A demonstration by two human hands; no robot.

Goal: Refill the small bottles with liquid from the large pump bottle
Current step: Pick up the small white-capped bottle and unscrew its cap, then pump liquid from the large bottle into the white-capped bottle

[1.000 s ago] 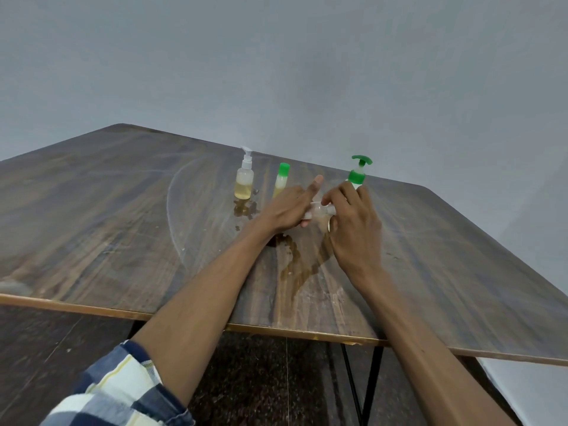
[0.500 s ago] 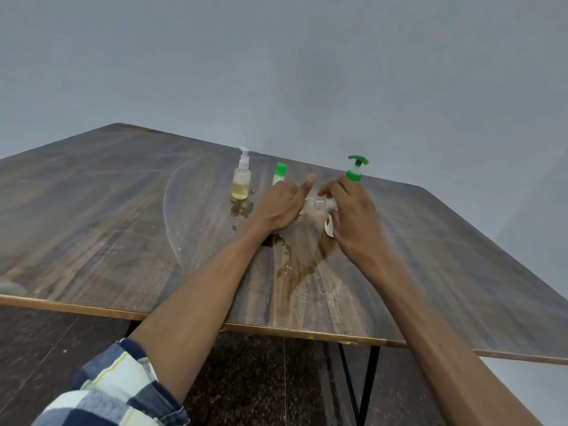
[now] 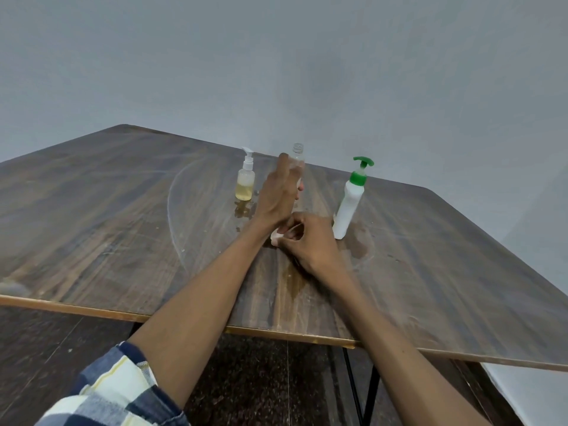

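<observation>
We've got the clear small bottle point(image 3: 297, 155) up off the desk point(image 3: 92, 216) now, neck open and bare, our left hand point(image 3: 278, 192) wrapped around its body in a closed grip. A moment ago both hands were working it low near the wet patch; now the cap is off. Our right hand point(image 3: 310, 241) sits near, fingers curled on something pale, probably that cap, though we can't be sure. The large pump bottle point(image 3: 349, 207) stands just right of it, in the clear again. On the left, the small pump bottle point(image 3: 245, 184) waits, partly filled with yellow liquid. Looks like this one's ready for refilling next.
</observation>
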